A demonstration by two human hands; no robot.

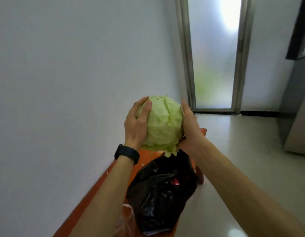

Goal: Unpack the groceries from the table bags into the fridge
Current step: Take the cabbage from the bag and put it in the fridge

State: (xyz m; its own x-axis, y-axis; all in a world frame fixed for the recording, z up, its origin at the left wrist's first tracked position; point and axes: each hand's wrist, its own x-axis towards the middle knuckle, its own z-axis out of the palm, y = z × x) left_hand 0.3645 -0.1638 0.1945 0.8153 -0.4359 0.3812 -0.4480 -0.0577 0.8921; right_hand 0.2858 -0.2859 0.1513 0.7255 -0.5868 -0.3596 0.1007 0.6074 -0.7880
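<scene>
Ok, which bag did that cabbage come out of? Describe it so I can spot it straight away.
I can't confirm it came from there, but look along the orange table that runs beside the white wall. Directly below the cabbage, held up between the left hand and right hand, sits the black plastic bag. It is dark, crinkled and opaque, unlike the clear plastic bag next to it.

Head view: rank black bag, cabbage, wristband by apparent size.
1. black bag, largest, though nearer the camera than the cabbage, so partly perspective.
2. cabbage, held between left hand and right hand.
3. wristband, clearly smallest.
</scene>
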